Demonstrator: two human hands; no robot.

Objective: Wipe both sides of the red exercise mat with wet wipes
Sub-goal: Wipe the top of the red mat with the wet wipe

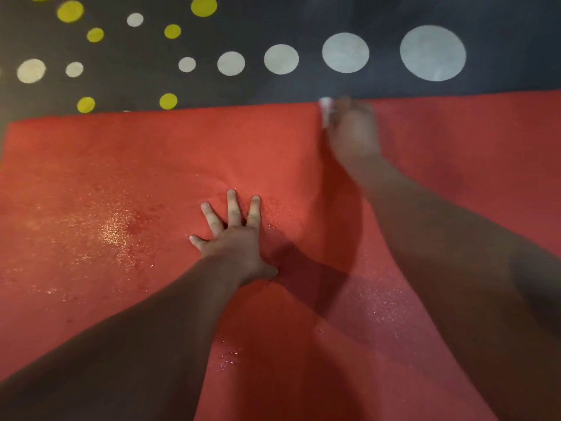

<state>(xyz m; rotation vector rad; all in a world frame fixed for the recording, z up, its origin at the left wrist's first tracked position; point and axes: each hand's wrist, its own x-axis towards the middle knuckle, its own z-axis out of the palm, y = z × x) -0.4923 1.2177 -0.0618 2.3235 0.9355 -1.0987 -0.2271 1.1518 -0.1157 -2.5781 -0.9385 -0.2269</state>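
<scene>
The red exercise mat (127, 165) lies flat across the floor and fills most of the view, with wet shiny patches left of centre and near the bottom. My left hand (235, 235) presses flat on the middle of the mat with its fingers spread. My right hand (353, 129) is blurred at the mat's far edge, lying over a white wet wipe (325, 110) that shows only as a small white patch at its left side. How its fingers lie on the wipe is lost in the blur.
Beyond the mat's far edge is a dark carpet (273, 22) with white and yellow dots. The mat runs out of view to the right and at the bottom.
</scene>
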